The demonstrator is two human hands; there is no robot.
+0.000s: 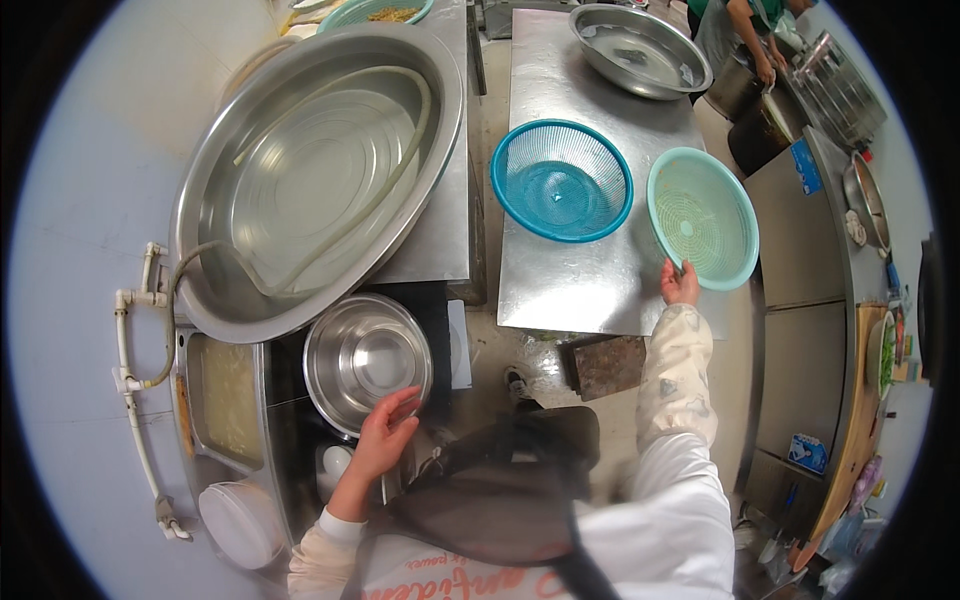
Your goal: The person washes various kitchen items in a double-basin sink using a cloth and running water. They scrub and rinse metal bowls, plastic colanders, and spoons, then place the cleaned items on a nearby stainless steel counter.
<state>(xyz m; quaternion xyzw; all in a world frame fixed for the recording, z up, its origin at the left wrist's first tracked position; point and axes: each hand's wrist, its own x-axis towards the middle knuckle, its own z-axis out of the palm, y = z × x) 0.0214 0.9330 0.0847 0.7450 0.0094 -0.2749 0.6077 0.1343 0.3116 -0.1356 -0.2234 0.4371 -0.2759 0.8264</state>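
My right hand [679, 283] grips the near rim of a light green plastic colander [705, 217], which leans over the right edge of a steel table [555, 300]. Beside it on the table stands a blue plastic strainer basket [562, 180]. My left hand [386, 435] has its fingers apart, holding nothing, over the near rim of a round steel bowl [367, 360]. Whether it touches that rim I cannot tell. At the upper left, a large steel basin [315, 180] has a hose [397, 169] lying in it. A wide steel basin [641, 52] with some liquid stands at the table's far end.
White pipes [131, 375] run down the left wall, near a tray of cloudy liquid [225, 397] and a white lidded bucket [240, 525]. Steel cabinets [802, 360] line the right side. A person's hands [769, 67] are at tall pots, upper right. A brown block [611, 367] lies on the floor.
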